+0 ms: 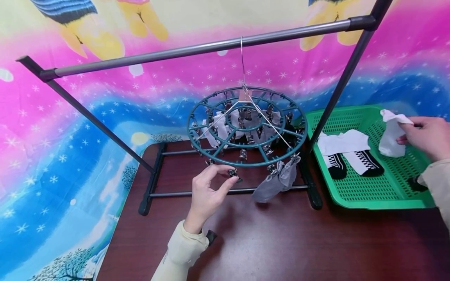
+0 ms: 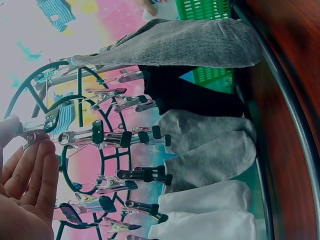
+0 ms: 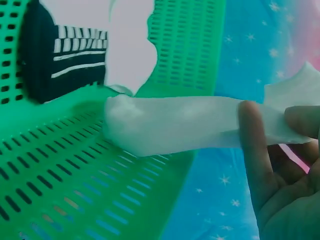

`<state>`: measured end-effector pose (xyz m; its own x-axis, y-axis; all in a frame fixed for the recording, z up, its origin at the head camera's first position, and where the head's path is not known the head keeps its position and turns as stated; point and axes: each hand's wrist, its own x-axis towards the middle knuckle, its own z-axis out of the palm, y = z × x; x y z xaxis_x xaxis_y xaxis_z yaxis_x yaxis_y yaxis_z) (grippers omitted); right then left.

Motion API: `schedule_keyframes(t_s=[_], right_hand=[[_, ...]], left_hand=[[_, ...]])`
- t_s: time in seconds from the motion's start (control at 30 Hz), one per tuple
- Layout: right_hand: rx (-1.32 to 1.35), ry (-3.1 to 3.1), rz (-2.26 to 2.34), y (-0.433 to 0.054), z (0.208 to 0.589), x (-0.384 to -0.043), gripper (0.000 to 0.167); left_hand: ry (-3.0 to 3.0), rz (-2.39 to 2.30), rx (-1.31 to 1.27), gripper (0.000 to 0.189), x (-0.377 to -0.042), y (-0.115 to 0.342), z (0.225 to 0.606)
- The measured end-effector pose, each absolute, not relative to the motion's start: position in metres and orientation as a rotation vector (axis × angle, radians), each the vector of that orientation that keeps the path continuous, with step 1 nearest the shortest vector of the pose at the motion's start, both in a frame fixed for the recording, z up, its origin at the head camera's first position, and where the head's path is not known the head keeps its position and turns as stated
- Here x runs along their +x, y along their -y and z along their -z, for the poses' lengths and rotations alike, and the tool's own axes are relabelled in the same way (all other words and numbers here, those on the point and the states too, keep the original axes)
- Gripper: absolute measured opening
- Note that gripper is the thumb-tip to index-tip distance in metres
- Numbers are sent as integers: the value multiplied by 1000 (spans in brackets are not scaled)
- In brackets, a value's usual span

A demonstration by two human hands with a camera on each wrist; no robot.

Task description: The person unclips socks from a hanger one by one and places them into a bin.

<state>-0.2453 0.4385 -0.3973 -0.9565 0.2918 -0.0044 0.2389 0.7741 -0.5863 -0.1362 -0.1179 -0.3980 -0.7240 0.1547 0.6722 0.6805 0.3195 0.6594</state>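
Observation:
Between thumb and fingers, my left hand [image 1: 209, 193] pinches a metal clip [image 1: 233, 172] at the near edge of the round green drying hanger [image 1: 225, 160]. The left wrist view shows the same clip [image 2: 37, 127] with its black tips. My right hand [image 1: 430, 134] holds a white sock [image 1: 391, 134] near its opening, over the green basket [image 1: 351, 203]; the sock [image 3: 175, 125] dangles lengthwise in the right wrist view. A grey pair of socks [image 1: 268, 187] hangs from clips right of my left hand. Grey, black and white socks [image 2: 205, 200] hang farther round the hanger.
The hanger hooks onto the bar [image 1: 207, 47] of a dark metal rack standing on a brown table [image 1: 281, 242]. White socks with black-patterned feet [image 1: 365, 162] lie in the basket, and a dark item [image 1: 416, 183] sits near its right side. A printed cloth [image 1: 70, 164] covers the wall behind.

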Motion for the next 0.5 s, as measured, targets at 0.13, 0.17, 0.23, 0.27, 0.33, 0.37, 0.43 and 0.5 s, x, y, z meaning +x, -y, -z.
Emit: schedule_keyframes(t_s=[0.13, 0.17, 0.23, 0.27, 0.33, 0.37, 0.43, 0.5], right_hand=[[-291, 3016, -790, -432, 402, -248, 59], [-229, 3068, -763, -430, 404, -248, 58], [-93, 3182, -709, -428, 408, -251, 58], [-20, 3234, -675, -427, 409, -253, 56], [118, 3322, -630, -422, 412, -256, 54], [174, 3358, -611, -419, 413, -257, 54], [257, 3407, -563, -411, 416, -258, 52], [308, 3433, -508, -401, 419, -257, 49]], left_hand=[[2099, 1399, -735, 25, -137, 118, 398], [2099, 1398, -736, 25, -137, 118, 398], [2103, 1397, -736, 25, -136, 117, 397], [2103, 1396, -737, 24, -136, 117, 397], [2104, 1394, -737, 24, -136, 117, 396], [2103, 1394, -736, 24, -136, 117, 396], [2103, 1392, -734, 25, -136, 117, 396], [2102, 1392, -735, 25, -136, 117, 397]])
